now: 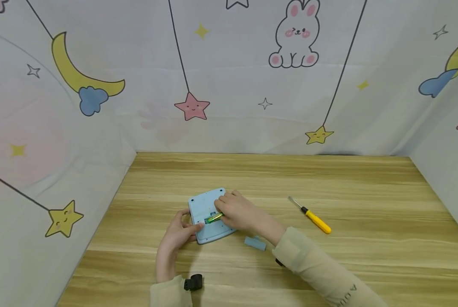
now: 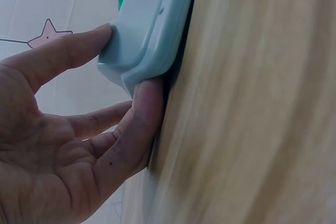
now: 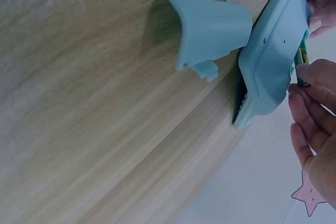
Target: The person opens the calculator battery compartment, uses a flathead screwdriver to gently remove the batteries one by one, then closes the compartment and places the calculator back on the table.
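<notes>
A light-blue calculator lies face down on the table, its battery slot facing up. My left hand grips its left edge, thumb on top and fingers at the side and underneath, as the left wrist view shows. My right hand pinches a green battery at one end. The battery is tilted over the slot, its other end low at the slot near my left thumb. In the right wrist view, the light-blue battery cover rests on the table beside the calculator.
A yellow-handled screwdriver lies on the wooden table to the right of my right hand. White cloth walls with printed stars and a rabbit stand around the back and sides.
</notes>
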`<state>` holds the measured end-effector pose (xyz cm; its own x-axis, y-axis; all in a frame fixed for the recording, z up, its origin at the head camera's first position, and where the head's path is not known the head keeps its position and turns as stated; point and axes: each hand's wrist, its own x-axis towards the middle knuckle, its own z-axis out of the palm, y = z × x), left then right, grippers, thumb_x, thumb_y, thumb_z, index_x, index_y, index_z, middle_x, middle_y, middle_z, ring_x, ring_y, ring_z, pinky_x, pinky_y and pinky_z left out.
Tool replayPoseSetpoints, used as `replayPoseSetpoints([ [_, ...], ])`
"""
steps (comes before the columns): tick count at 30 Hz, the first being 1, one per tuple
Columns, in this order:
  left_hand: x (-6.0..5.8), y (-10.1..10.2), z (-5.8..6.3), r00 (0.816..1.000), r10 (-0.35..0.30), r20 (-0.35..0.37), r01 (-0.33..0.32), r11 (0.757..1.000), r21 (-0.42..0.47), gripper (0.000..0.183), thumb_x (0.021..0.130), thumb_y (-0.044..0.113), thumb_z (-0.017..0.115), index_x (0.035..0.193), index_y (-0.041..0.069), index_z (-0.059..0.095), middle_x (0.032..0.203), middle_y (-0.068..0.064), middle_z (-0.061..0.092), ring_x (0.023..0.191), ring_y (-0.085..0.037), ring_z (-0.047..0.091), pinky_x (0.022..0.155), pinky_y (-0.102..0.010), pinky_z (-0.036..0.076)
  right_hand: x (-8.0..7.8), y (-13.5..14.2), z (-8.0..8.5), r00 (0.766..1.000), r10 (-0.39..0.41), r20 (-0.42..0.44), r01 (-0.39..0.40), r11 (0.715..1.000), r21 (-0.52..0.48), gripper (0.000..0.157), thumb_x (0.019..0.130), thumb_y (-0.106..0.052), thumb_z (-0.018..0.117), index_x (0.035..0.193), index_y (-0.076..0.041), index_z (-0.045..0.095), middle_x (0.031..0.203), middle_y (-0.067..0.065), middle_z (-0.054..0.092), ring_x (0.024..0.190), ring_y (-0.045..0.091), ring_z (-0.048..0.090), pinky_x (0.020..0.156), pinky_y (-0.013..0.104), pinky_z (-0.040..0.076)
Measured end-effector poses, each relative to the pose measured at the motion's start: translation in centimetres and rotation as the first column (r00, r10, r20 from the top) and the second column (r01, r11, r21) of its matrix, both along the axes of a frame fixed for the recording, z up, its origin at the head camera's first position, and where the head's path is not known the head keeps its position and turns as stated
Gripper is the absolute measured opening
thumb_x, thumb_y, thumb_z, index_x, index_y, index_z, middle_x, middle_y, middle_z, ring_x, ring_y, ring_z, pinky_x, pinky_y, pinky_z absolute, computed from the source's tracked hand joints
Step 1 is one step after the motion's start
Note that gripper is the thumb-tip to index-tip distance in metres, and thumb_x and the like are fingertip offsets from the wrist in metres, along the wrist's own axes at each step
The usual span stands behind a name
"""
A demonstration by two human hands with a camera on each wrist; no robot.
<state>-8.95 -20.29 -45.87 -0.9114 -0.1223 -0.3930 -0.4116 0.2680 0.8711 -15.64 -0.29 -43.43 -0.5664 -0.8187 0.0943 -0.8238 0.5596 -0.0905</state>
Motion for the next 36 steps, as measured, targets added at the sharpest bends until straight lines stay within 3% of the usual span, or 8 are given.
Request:
replayPoseSetpoints([
  [4,0.0,0.0,0.0,1.000,0.003,-0.002,-0.003,1.000,0.003,0.065,0.086,0.007,0.069,0.141,0.001,0.035,0.086,-0.012,0.058,0.066,-0.014,0.062,0.065,-0.029,0.057,0.3,-0.1,0.1,1.000,0.007,0.009,-0.007,1.000,-0.011,0.013,0.089,-0.018,0.065,0.101,-0.016,0.061,0.090,-0.004,0.061,0.083,0.012,0.049,0.076,0.027,0.036],
  [8,0.0,0.0,0.0,1.000,0.003,0.000,-0.003,1.000,-0.001,0.065,0.086,0.007,0.069,0.141,0.001,0.035,0.085,-0.011,0.057,0.066,-0.014,0.062,0.065,-0.028,0.057,0.4,-0.2,-0.2,0.998,0.027,-0.062,-0.027,1.000,0.006,0.018,0.090,-0.021,0.065,0.108,-0.017,0.067,0.094,-0.004,0.062,0.088,0.013,0.053,0.078,0.028,0.039],
  [16,-0.1,0.0,0.0,1.000,-0.005,-0.002,0.005,1.000,-0.014,0.065,0.086,0.009,0.069,0.142,0.001,0.035,0.083,-0.011,0.058,0.065,-0.014,0.061,0.063,-0.028,0.056,0.6,-0.2,-0.5,0.984,0.032,-0.176,-0.031,0.999,0.012,0.014,0.092,-0.031,0.063,0.102,-0.021,0.067,0.092,-0.008,0.061,0.088,0.012,0.052,0.080,0.029,0.041],
  [26,-0.1,-0.1,-0.1,1.000,0.003,0.002,-0.003,1.000,-0.005,0.067,0.086,0.009,0.069,0.142,0.001,0.034,0.084,-0.011,0.057,0.066,-0.015,0.061,0.064,-0.028,0.056,0.7,0.4,-0.3,0.985,-0.008,-0.170,0.010,1.000,0.013,0.009,0.092,-0.030,0.063,0.094,-0.022,0.067,0.088,-0.007,0.058,0.084,0.012,0.047,0.082,0.029,0.041],
  [36,0.0,-0.1,-0.1,1.000,0.001,-0.003,-0.001,1.000,0.001,0.067,0.086,0.008,0.069,0.142,0.001,0.034,0.086,-0.013,0.058,0.067,-0.016,0.062,0.066,-0.029,0.057,1.0,1.1,-0.1,0.965,0.008,-0.261,-0.006,1.000,0.011,0.009,0.091,-0.028,0.064,0.094,-0.023,0.071,0.089,-0.005,0.061,0.087,0.015,0.052,0.088,0.034,0.044],
])
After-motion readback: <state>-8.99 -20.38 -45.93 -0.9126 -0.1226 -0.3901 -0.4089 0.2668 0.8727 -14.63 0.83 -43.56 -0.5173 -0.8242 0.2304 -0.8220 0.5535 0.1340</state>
